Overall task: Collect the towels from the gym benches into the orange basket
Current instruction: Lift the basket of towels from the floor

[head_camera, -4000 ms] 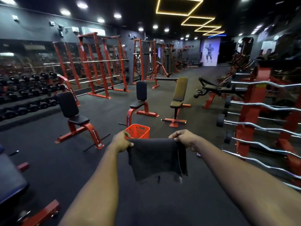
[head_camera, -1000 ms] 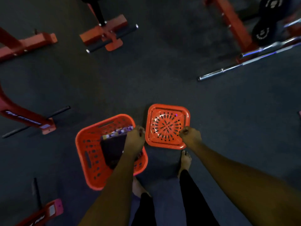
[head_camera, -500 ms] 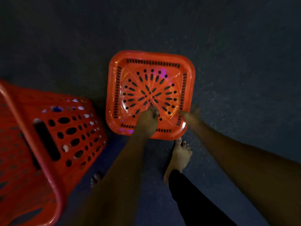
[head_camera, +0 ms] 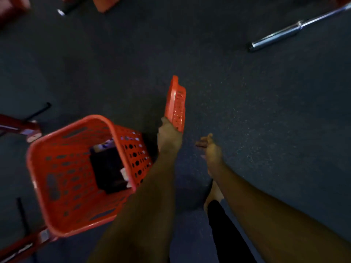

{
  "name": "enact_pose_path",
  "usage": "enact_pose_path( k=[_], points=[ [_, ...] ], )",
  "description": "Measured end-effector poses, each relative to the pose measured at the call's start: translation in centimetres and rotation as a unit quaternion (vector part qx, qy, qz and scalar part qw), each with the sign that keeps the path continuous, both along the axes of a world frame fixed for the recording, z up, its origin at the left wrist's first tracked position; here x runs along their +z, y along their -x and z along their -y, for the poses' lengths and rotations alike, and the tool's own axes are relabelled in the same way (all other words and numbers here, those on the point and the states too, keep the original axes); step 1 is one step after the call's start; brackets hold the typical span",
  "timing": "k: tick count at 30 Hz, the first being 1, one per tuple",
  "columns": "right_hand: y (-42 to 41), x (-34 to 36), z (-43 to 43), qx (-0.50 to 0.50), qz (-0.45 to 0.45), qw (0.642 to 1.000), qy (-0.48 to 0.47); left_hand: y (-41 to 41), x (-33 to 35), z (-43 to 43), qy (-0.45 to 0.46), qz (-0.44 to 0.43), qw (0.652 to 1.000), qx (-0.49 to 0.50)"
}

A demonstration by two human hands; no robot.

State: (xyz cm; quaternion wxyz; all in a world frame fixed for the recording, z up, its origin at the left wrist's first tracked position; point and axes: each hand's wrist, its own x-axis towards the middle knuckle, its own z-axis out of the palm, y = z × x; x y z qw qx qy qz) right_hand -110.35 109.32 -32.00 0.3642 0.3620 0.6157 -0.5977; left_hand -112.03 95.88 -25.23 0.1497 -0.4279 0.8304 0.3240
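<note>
The orange basket (head_camera: pixel 62 196) is standing on the dark floor (head_camera: pixel 266 130) at lower left, holding dark folded towels (head_camera: pixel 109 168) against its right wall. The left hand (head_camera: pixel 169 137) is hovering just beside the basket's right rim, fingers curled around the near edge of an orange perforated lid (head_camera: pixel 175 105), which is tilting up on edge. The right hand (head_camera: pixel 211 150) is hanging near it, fingers loosely spread and holding nothing. Red bench feet (head_camera: pixel 19 126) are crowding the basket's left side, while bare floor is stretching right toward a chrome barbell (head_camera: pixel 296 29), well apart.
</note>
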Motion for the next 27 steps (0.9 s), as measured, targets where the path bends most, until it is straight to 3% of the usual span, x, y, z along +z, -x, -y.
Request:
enact_pose_path(
  k=[3, 6, 14, 18, 21, 25, 27],
  points=[
    [-0.2, 3.4, 3.2, 0.042, -0.057, 0.996, -0.061, -1.4, 5.1, 4.7, 0.074, -0.074, 0.993, 0.059],
    [-1.5, 4.3, 6.7, 0.1, -0.099, 0.984, -0.107, -5.0, 9.5, 12.6, 0.124, -0.095, 0.977, 0.148],
    [-8.3, 9.4, 18.2, 0.183, -0.123, 0.967, -0.129, -21.0, 11.5, 28.2, 0.017, -0.089, 0.953, 0.29],
    [-14.1, 10.3, 24.9, 0.281, -0.198, 0.902, -0.262, -29.1, 9.4, 33.6, 0.027, -0.049, 0.956, 0.289],
    [-17.5, 11.0, 27.2, 0.292, -0.246, 0.853, -0.357, -32.7, 5.4, 35.8, -0.058, -0.021, 0.966, 0.253],
    [-20.7, 10.2, 28.7, 0.334, -0.27, 0.81, -0.4, -38.1, -5.9, 38.2, -0.203, 0.012, 0.937, 0.283],
    [-21.3, 10.0, 29.1, 0.352, -0.256, 0.804, -0.404, -37.8, -5.2, 37.2, -0.222, -0.001, 0.932, 0.285]
  ],
)
